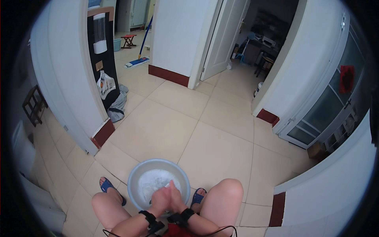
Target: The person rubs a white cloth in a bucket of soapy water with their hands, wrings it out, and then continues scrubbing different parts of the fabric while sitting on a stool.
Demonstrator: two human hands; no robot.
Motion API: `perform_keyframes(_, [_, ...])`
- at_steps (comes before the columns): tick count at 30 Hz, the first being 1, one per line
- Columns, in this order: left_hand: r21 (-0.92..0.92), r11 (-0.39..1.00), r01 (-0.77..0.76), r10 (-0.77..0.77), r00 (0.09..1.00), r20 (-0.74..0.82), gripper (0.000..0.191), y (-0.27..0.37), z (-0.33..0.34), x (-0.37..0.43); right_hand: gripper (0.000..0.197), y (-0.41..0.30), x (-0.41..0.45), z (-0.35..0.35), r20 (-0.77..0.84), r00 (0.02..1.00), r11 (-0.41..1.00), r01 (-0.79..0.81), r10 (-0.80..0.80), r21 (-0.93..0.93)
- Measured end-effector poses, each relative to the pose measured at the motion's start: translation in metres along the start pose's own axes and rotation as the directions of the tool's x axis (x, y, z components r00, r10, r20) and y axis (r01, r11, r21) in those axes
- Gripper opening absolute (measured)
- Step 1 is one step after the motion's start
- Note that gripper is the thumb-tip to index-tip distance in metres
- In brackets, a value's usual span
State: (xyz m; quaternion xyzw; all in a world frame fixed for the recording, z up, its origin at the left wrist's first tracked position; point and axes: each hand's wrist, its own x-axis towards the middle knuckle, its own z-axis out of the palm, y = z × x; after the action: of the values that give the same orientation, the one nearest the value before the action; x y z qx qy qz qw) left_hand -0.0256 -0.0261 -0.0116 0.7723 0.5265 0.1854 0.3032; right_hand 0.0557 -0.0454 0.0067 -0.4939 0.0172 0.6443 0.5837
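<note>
A round light-blue plastic basin (131, 180) sits on the tiled floor between my feet. It holds sudsy water (148, 179) with white foam, and a greyish patch shows near its middle. Over the near part of the basin, my left hand (161, 199) is curled and pressed against my right hand (176, 195). A small bit of white material (168, 185) shows at their fingers; whether it is cloth or foam is unclear. The palms are hidden, so what they grip cannot be made out. Black straps with small devices circle both wrists.
My bare knees and blue slippers (107, 186) flank the basin. A wall end (102, 133) stands at left, with a grey cloth heap (118, 103) behind it. A flat mop (137, 62) and a folding stool (128, 41) are farther back. Cables run by my forearms.
</note>
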Motion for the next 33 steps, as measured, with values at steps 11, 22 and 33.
perform_keyframes(11, [-0.039, 0.999, -0.027, 0.025, 0.997, -0.071, 0.037, -0.006, 0.003, 0.002, 0.042, 0.019, 0.014, -0.018, 0.101, 0.994, 0.989, -0.059, 0.046, 0.134])
perform_keyframes(22, [-0.021, 0.999, -0.038, 0.037, 0.998, -0.048, 0.034, -0.005, 0.013, 0.007, 0.040, 0.006, 0.006, -0.015, -0.020, 0.999, 0.998, 0.032, -0.031, 0.058])
perform_keyframes(33, [-0.076, 0.997, 0.009, -0.012, 0.999, -0.030, 0.038, 0.001, 0.012, 0.008, 0.043, 0.016, 0.016, -0.028, 0.147, 0.985, 0.957, -0.122, 0.085, 0.262])
